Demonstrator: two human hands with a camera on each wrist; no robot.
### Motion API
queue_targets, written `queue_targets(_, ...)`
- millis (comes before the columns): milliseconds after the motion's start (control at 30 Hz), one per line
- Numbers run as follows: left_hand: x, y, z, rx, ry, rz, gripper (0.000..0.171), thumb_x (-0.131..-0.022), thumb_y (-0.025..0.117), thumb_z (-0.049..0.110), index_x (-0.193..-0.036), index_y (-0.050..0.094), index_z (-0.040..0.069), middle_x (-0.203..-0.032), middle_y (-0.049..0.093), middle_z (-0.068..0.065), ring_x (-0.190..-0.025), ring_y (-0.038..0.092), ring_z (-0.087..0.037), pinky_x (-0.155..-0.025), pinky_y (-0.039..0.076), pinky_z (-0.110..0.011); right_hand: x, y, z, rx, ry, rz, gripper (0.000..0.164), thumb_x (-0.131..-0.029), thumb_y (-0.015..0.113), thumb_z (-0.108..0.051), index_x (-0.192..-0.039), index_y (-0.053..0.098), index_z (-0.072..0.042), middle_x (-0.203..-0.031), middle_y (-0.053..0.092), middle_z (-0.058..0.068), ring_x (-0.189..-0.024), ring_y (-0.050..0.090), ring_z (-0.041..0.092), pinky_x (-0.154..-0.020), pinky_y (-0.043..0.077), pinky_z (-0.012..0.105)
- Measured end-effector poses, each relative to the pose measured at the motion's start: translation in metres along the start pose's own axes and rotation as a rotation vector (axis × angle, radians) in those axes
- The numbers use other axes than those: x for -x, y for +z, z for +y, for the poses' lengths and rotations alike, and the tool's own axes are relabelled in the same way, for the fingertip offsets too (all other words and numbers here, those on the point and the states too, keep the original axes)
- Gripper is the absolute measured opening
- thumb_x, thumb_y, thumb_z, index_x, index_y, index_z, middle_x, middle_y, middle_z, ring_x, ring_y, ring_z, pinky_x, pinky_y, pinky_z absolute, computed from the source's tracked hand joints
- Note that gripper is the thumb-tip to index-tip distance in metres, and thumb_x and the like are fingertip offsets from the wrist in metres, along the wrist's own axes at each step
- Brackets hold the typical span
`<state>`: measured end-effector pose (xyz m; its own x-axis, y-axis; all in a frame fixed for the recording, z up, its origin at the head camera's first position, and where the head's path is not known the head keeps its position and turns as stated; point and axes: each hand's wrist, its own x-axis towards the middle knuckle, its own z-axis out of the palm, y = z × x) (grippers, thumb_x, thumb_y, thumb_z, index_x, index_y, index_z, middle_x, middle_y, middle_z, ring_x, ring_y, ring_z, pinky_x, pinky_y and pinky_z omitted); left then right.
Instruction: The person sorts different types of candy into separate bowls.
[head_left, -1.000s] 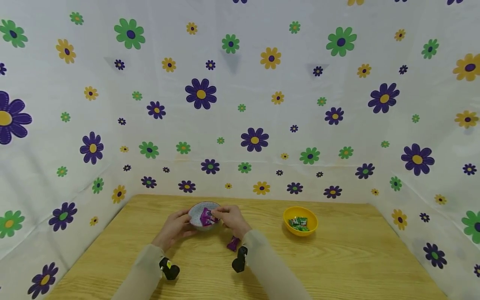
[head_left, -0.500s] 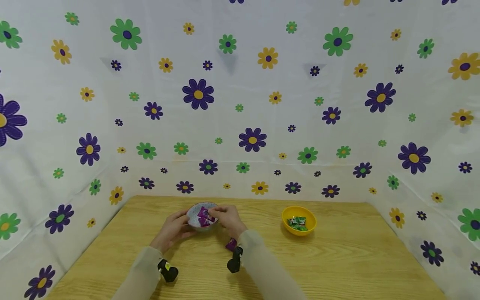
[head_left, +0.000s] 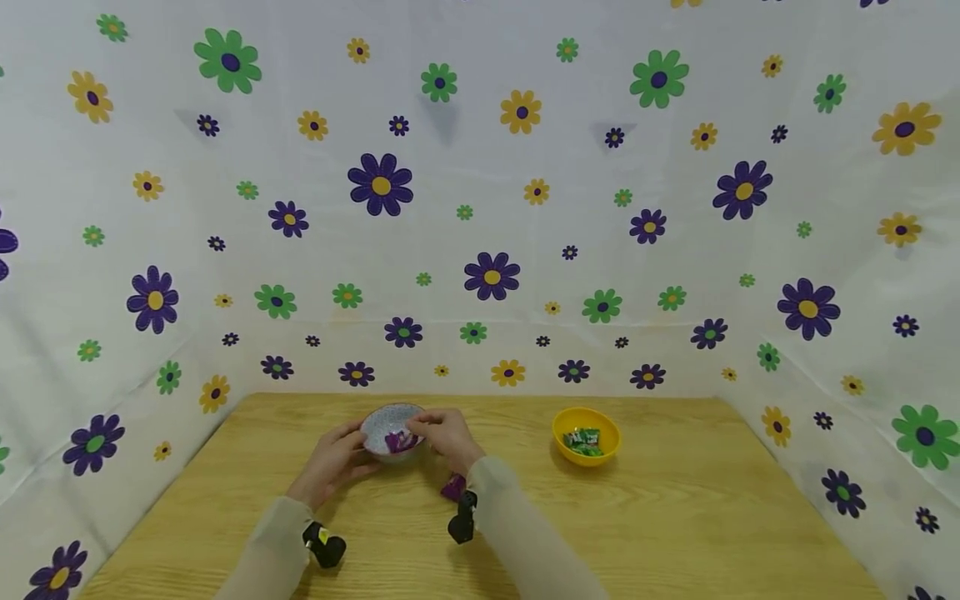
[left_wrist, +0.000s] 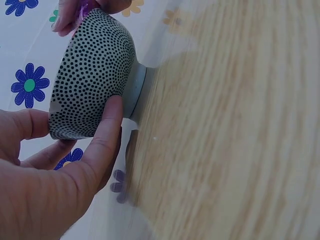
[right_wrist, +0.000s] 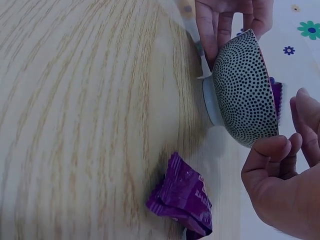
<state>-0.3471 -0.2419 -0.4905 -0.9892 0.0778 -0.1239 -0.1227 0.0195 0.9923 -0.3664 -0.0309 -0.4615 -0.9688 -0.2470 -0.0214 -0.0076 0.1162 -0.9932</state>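
My left hand [head_left: 337, 458] grips the left side of a dotted bowl [left_wrist: 95, 80], its thumb at the rim and its fingers along the outer wall. Inside the bowl lie purple wrapped candies [head_left: 400, 442]. My right hand [head_left: 446, 437] is at the opposite rim, with loosely bent fingertips right by the candies. In the right wrist view its upper fingertip stands apart from a purple wrapper [right_wrist: 277, 97] that shows beyond the rim. Another purple wrapped candy [right_wrist: 185, 200] lies on the wooden table under my right wrist, partly hidden in the head view.
To the right stands a yellow bowl [head_left: 562, 442] with several green wrapped candies [head_left: 583, 440] in it. A white cloth with flower prints [head_left: 450, 242] encloses the wooden table [head_left: 675, 500] at the back and both sides.
The purple candy that my right hand pinched over the bowl has dropped lower into it, and those fingers have loosened. My left hand keeps its grip. The head view has shifted slightly right.
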Motion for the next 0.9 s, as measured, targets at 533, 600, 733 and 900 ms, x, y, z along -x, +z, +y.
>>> queue_targets(533, -0.005, 0.0, 0.007, 0.032, 0.005, -0.015, 0.054, -0.106, 0.032, 0.015, -0.154, 0.018, -0.005, -0.153, 0.027, -0.032, -0.127, 0.048, -0.037, -0.097, 0.051, -0.046, -0.004, -0.04, 0.007, -0.048, 0.02, -0.201, 0.035, -0.095, 0.066, -0.026, -0.121, 0.067, -0.002, -0.094, 0.06, -0.005, -0.081, 0.045, 0.014, -0.064, 0.041, 0.026)
queue_targets(600, -0.003, 0.001, 0.007, 0.032, -0.005, -0.007, 0.054, -0.105, 0.032, 0.014, -0.154, 0.018, -0.004, -0.154, 0.027, -0.031, -0.128, 0.048, -0.039, -0.097, 0.051, -0.047, -0.002, -0.046, 0.011, -0.016, 0.023, -0.213, 0.034, -0.095, 0.065, -0.026, -0.12, 0.068, -0.003, -0.094, 0.06, -0.005, -0.079, 0.045, 0.013, -0.064, 0.041, 0.025)
queue_targets(733, -0.002, 0.002, 0.004, 0.025, -0.018, 0.001, 0.053, -0.105, 0.032, 0.014, -0.153, 0.018, -0.005, -0.154, 0.026, -0.031, -0.13, 0.046, -0.041, -0.096, 0.052, -0.046, 0.002, -0.057, 0.02, 0.054, 0.021, -0.256, 0.036, -0.096, 0.064, -0.025, -0.124, 0.066, -0.003, -0.108, 0.065, -0.001, -0.079, 0.045, 0.014, -0.065, 0.041, 0.025)
queue_targets(900, -0.003, 0.001, 0.0, 0.027, -0.015, 0.01, 0.053, -0.105, 0.032, 0.014, -0.153, 0.019, -0.005, -0.153, 0.027, -0.032, -0.129, 0.047, -0.04, -0.094, 0.053, -0.046, 0.006, -0.071, 0.029, 0.168, -0.003, -0.278, 0.038, -0.094, 0.066, -0.026, -0.124, 0.067, -0.003, -0.117, 0.068, 0.004, -0.08, 0.048, 0.016, -0.064, 0.042, 0.024)
